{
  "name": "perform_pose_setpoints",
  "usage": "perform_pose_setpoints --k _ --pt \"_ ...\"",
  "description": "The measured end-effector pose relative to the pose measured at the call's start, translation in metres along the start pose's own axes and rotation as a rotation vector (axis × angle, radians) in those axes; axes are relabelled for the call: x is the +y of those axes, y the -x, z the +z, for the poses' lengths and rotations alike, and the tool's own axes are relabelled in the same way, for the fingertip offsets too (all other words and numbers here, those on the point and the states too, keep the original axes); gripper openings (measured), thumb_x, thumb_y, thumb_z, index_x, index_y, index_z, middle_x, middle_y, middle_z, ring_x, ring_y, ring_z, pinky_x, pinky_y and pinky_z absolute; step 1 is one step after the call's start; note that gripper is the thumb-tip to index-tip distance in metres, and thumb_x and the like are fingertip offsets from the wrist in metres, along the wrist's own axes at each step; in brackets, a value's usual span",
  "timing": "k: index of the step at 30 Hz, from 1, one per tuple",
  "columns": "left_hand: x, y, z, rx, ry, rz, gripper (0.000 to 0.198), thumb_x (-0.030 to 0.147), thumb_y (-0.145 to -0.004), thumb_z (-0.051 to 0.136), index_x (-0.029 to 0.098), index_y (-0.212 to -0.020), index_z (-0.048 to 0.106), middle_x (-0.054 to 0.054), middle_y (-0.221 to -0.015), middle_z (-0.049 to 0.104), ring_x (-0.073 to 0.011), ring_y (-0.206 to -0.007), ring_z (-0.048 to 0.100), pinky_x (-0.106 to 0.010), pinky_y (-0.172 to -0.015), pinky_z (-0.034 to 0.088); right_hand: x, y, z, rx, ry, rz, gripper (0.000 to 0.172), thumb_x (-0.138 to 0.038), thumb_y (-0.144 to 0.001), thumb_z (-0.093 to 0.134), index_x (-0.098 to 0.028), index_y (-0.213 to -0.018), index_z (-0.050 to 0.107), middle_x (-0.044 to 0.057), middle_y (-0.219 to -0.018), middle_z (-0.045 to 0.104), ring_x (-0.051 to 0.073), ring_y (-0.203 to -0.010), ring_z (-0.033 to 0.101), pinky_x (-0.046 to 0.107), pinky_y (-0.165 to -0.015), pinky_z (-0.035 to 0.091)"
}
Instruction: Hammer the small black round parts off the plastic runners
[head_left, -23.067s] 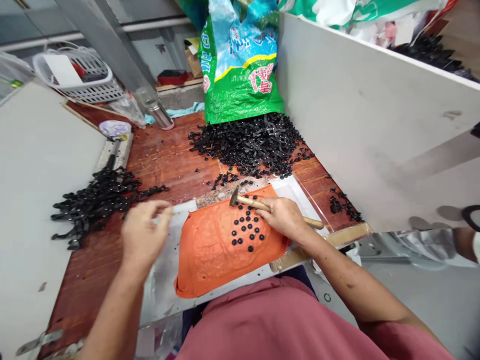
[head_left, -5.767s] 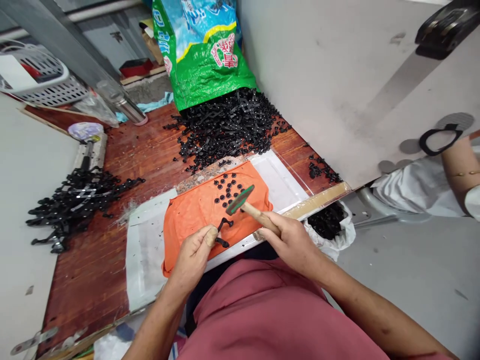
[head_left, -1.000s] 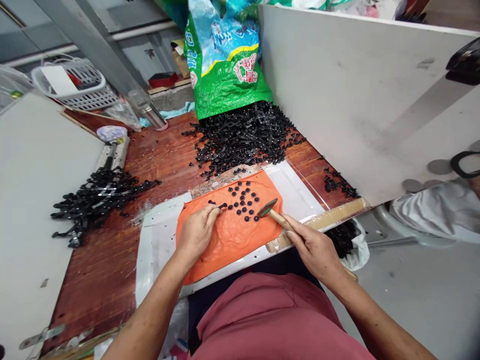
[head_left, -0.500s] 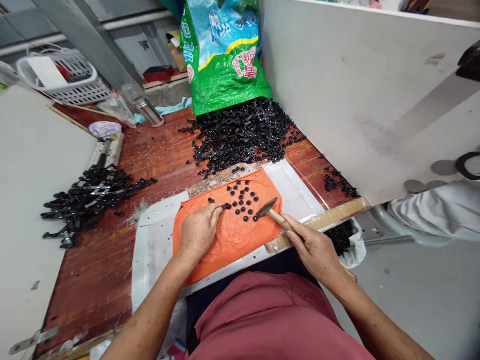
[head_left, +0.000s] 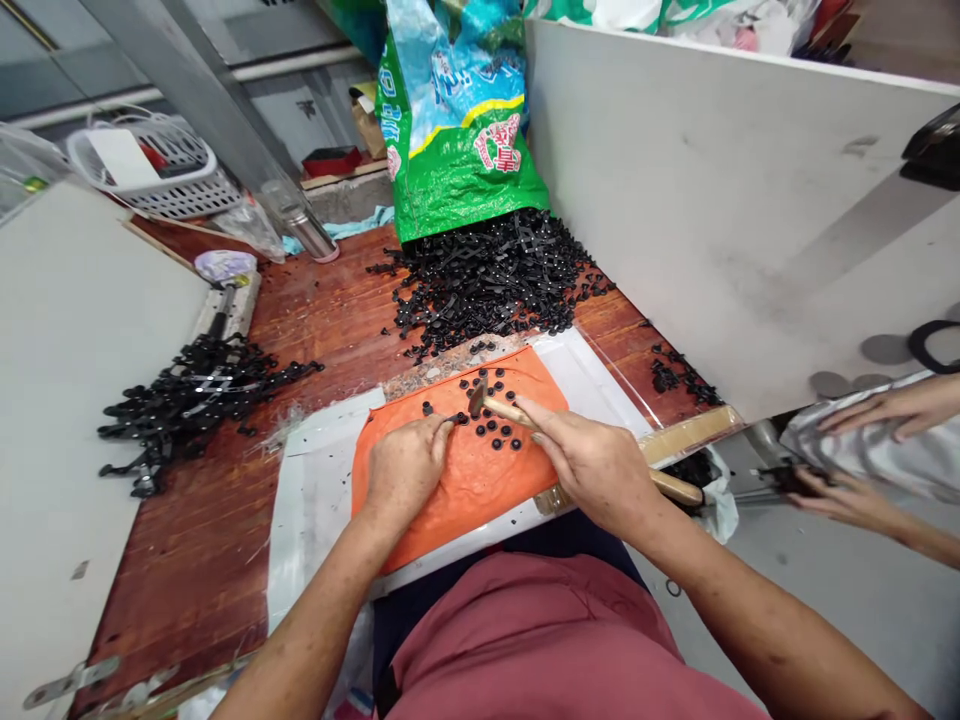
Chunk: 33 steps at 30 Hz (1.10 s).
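My left hand (head_left: pixel 405 468) rests on an orange cloth pad (head_left: pixel 420 530), its thumb and fingers pinching a small black plastic strip (head_left: pixel 454 419). The strip's far end lies among the round black caps (head_left: pixel 497 443) scattered on the pad. In my right hand (head_left: pixel 596 465) is a hammer (head_left: pixel 510 410), gripped by its wooden handle. The hammer's dark head is just to the right of the strip's end and over some caps; whether it touches them I cannot tell.
A heap of black plastic parts (head_left: pixel 487 280) spills from a green and blue sack (head_left: pixel 472 190). Linked black pieces (head_left: pixel 195 410) lie at the left. White boards (head_left: pixel 720 200) flank the table. Another person's hands (head_left: pixel 855 500) handle something dark at the right. A steel flask (head_left: pixel 311 235) stands behind.
The hammer has moved left, from the pad's right side to near the strip's end. Another person's hands have come into view at the right. The view has shifted slightly.
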<state>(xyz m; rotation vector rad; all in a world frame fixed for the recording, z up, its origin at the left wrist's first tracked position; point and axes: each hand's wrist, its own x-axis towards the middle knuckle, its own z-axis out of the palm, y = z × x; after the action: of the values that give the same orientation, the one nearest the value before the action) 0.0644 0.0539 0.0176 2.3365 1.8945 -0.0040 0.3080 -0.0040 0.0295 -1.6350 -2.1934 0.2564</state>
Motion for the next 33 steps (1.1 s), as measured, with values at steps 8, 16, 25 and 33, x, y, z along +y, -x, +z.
perform_pose_setpoints --k 8,16,25,33 --pt "-0.003 -0.002 0.003 0.016 0.019 0.013 0.04 0.036 -0.103 0.039 0.02 -0.109 0.075 -0.011 -0.105 0.079 -0.0268 -0.092 0.074 -0.032 -0.072 0.049 -0.012 -0.016 0.011 -0.071 0.092 -0.02 0.046 -0.027 -0.107 0.041 -0.027 -0.152 0.047 0.005 -0.098 0.075 0.017 -0.08 0.069 0.026 -0.066 0.047" --pt "-0.004 0.001 0.01 0.054 0.05 0.021 0.041 0.038 -0.103 0.039 0.021 -0.108 0.076 -0.01 -0.105 0.079 -0.0251 -0.093 0.074 -0.03 -0.074 0.049 -0.017 -0.019 0.007 -0.121 0.173 -0.023 0.047 -0.024 -0.105 0.041 -0.028 -0.152 0.046 0.005 -0.095 0.074 0.018 -0.075 0.069 0.025 -0.061 0.043" --pt "-0.018 -0.002 -0.004 0.009 0.697 -0.076 0.038 0.044 -0.096 0.045 0.02 -0.093 0.073 -0.004 -0.079 0.074 -0.0174 -0.069 0.066 -0.026 -0.062 0.045 -0.013 -0.026 -0.002 0.011 -0.143 0.029 0.045 -0.029 -0.105 0.043 -0.028 -0.149 0.048 0.006 -0.114 0.075 0.02 -0.093 0.071 0.029 -0.079 0.051" --pt "-0.01 0.019 -0.02 -0.187 1.648 -0.311 0.048 0.048 -0.067 0.085 0.014 -0.096 0.067 0.001 -0.066 0.065 -0.0059 -0.045 0.049 -0.016 -0.04 0.042 -0.037 -0.01 0.003 -0.127 -0.827 0.133 0.005 -0.023 -0.09 0.06 -0.02 -0.087 0.063 -0.005 -0.072 0.053 0.012 -0.064 0.049 0.022 -0.059 0.038"
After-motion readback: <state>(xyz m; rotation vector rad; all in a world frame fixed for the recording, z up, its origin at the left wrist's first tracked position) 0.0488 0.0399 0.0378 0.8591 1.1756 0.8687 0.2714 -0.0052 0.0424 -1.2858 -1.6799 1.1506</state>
